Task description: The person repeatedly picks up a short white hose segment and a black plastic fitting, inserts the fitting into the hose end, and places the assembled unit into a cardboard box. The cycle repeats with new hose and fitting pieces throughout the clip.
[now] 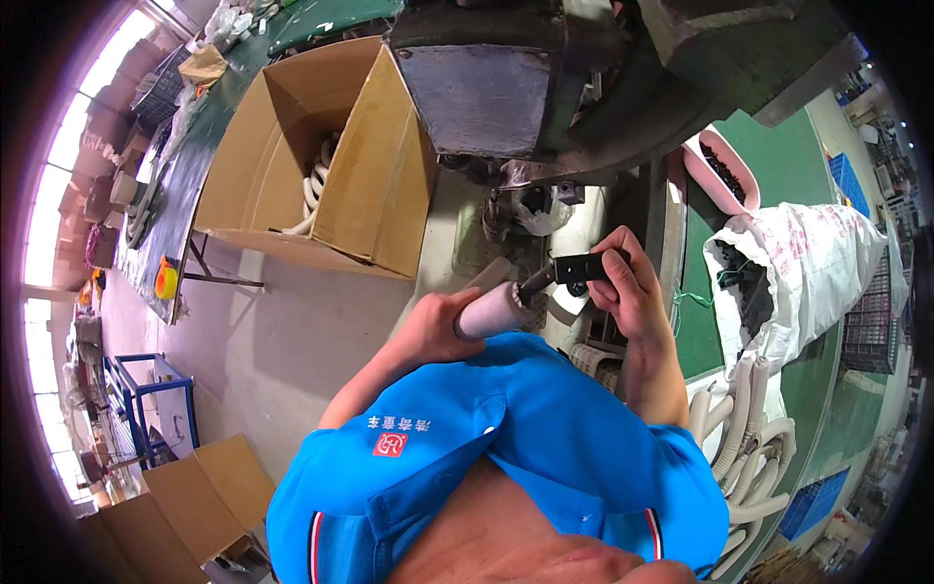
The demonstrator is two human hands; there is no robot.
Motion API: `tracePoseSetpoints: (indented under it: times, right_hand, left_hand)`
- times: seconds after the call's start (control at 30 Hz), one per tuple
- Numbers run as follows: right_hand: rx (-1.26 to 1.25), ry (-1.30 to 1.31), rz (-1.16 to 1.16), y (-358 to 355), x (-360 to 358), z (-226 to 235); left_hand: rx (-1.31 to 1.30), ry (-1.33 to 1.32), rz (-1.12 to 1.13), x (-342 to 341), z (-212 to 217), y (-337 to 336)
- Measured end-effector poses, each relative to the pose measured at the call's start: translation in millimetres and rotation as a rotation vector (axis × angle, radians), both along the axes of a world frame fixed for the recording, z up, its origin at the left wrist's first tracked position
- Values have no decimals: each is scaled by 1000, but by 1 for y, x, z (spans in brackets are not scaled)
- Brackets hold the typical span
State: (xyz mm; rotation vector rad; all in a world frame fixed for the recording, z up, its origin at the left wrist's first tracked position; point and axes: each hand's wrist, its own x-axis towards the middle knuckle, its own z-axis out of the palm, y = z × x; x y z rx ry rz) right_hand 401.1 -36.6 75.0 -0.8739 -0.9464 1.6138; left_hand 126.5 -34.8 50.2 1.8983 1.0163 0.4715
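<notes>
My left hand [433, 329] is closed around a pale beige hose with a wide cuff [493, 311], whose end points up and to the right. My right hand [630, 290] grips a small black plastic fitting [582, 267]. A dark stub of the fitting meets the hose's open end between the two hands. Both hands are held close to my chest, above my blue shirt [525, 428] and just below a large grey-green machine [545, 88].
An open cardboard box [292, 146] with white hoses inside stands at the upper left. At the right are a white sack of black parts [817, 263] and a pink tray [702, 173]. More beige hoses [749, 457] are piled at the lower right. Another cardboard box [209, 492] sits at the lower left.
</notes>
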Motion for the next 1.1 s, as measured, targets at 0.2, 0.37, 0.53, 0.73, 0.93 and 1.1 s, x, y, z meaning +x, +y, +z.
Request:
tracePoseSetpoints:
  times: [0.2,0.37,0.53,0.73,0.93,1.1]
  right_hand:
    - [102,-257,240,5,-6,1]
    - [175,-325,334,12,-26,-18]
    - [104,-291,255,49,-32,-52]
    - [1038,-973,-388,143,-42,-116]
    - [1120,-1253,-517,203,-50,-155]
    - [912,-954,-479,185,-67,-117]
  left_hand:
    - [115,142,-48,-13,-15,-13]
    - [125,232,27,-18,-27,-18]
    - [113,237,103,-17,-22,-3]
    - [146,210,295,-4,-22,35]
    - [103,249,341,-11,-33,70]
    - [110,289,361,-14,-44,70]
